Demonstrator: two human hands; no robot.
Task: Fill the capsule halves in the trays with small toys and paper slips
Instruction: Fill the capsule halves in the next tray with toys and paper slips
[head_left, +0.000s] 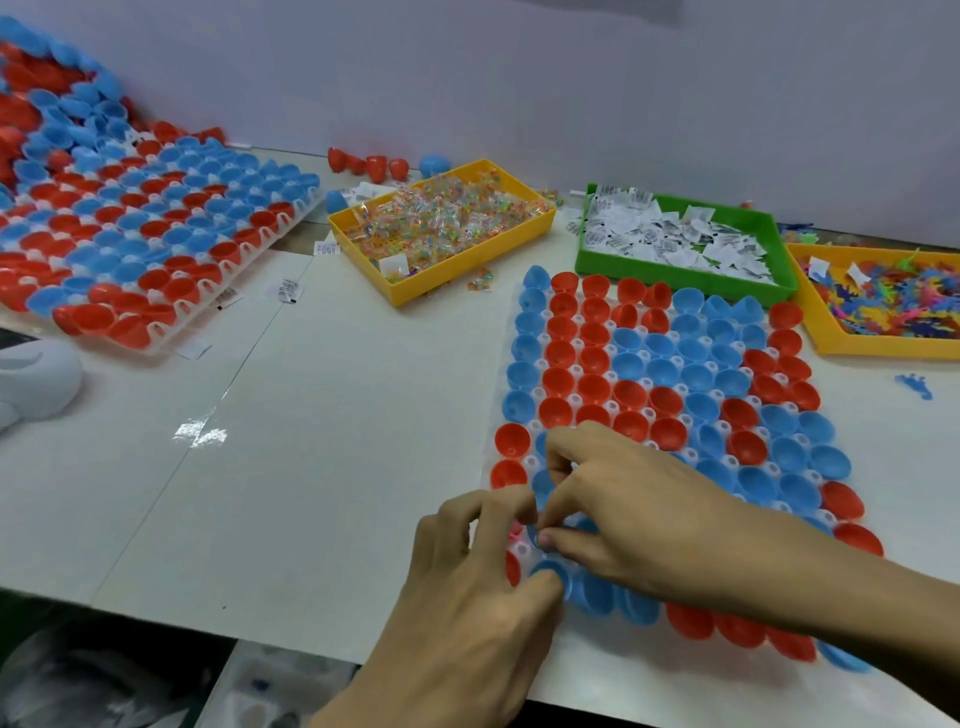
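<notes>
2 hands (545, 530) meet over the near tray (670, 441), curled fingers (558, 540) pinching something too small to identify.

Two bare hands (545, 545) and forearms — no sleeves, gloves, rings or watch in sight.

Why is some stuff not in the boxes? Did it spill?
It looks that way. A little blue toy lies alone on the table right of the capsule tray. A few paper slips sit loose on the table, away from the green bin. Loose red capsule halves rest by the wall.
</notes>
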